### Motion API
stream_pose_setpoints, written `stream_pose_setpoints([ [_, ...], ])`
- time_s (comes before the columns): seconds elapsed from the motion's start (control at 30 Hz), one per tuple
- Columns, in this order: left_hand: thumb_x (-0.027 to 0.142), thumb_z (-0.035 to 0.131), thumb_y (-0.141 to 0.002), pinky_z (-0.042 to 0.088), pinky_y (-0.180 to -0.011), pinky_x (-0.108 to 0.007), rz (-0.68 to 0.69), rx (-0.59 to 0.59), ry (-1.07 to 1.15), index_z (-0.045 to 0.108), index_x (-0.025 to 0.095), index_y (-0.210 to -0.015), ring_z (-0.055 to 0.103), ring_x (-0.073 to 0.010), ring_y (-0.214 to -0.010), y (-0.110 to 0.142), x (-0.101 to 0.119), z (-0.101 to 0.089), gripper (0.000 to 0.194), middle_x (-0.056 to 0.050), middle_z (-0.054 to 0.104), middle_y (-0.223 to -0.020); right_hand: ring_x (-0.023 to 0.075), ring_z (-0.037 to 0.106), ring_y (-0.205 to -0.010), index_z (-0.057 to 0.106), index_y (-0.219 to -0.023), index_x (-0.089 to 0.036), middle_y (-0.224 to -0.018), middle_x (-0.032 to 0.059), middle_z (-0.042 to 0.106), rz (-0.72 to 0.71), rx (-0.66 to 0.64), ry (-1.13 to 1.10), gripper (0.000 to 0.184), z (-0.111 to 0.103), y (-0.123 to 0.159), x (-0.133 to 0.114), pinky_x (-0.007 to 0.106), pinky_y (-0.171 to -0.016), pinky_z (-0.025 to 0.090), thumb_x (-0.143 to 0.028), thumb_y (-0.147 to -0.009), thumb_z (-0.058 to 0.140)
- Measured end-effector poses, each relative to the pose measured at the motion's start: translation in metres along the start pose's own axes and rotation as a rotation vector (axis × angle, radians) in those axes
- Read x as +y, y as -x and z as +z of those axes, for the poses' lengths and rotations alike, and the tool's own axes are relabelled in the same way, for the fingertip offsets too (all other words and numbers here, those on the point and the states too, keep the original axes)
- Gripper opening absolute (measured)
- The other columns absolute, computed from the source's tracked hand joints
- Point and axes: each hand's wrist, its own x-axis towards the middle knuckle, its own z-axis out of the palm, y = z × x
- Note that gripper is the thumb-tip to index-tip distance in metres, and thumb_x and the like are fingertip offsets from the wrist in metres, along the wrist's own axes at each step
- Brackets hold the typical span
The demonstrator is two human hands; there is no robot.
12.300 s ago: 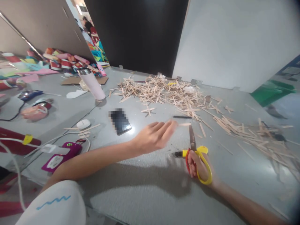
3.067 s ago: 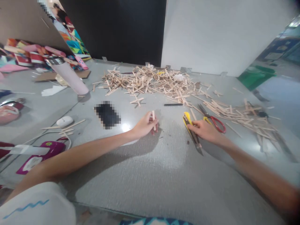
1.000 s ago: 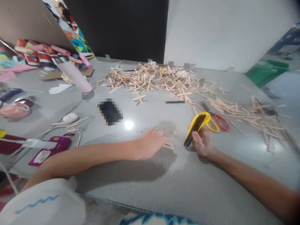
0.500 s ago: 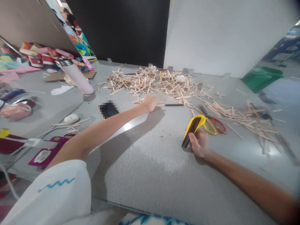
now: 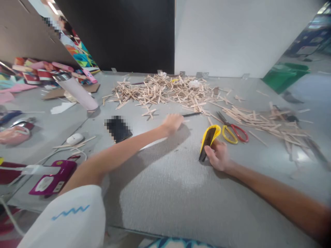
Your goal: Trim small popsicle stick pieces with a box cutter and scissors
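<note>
My left hand (image 5: pixel 172 124) reaches across the grey table, its fingers closed and slightly blurred. A pale sliver like a wooden stick end shows by the fingertips, and a thin black pen-like tool (image 5: pixel 192 114) lies right at them; what the fingers hold is hidden. My right hand (image 5: pixel 218 155) is closed around a bent yellow-and-black piece (image 5: pixel 209 139), thumb on its black side, the yellow loop upward. Just beyond it lie scissors (image 5: pixel 231 130) with one yellow and one red handle, blades apart. Behind is a heap of flat wooden sticks (image 5: pixel 160 91).
More sticks (image 5: pixel 261 122) are scattered to the right, by a green bin (image 5: pixel 284 77). On the left are a blurred-out black phone-like object (image 5: pixel 117 129), a pink bottle (image 5: pixel 79 93), a white mouse (image 5: pixel 74 138) and a purple power strip (image 5: pixel 55 177) with cables.
My left hand has moved right and toward me, to the end of the pen-like tool, which now lies tilted. My right hand still holds the yellow-and-black piece. The view has shifted slightly.
</note>
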Motion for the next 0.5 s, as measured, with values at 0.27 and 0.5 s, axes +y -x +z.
stream_pose_setpoints([
  [0.27,0.003,0.057,-0.103,0.055,-0.096,-0.04,-0.056,-0.008,-0.072,0.077,0.006,-0.12,0.075,-0.0352,-0.12,0.006,-0.018,-0.04,0.027,-0.024,0.078,-0.122,0.0188,0.061,-0.05,0.062,-0.083,-0.024,-0.064,0.0025,0.066,-0.006,-0.014,0.024,0.056,0.002,-0.002,0.0,0.033,-0.054,0.048,-0.071,-0.109,0.047],
  [0.5,0.012,0.076,-0.092,0.048,-0.073,-0.029,0.332,-0.317,0.102,0.08,0.02,-0.091,0.077,-0.0224,-0.089,0.126,0.017,-0.069,0.01,-0.006,0.082,-0.093,0.019,0.063,-0.053,0.065,-0.086,-0.023,-0.065,0.0027,0.067,0.017,-0.047,0.0,0.06,0.002,-0.002,-0.001,0.033,-0.056,0.05,-0.076,-0.107,0.048],
])
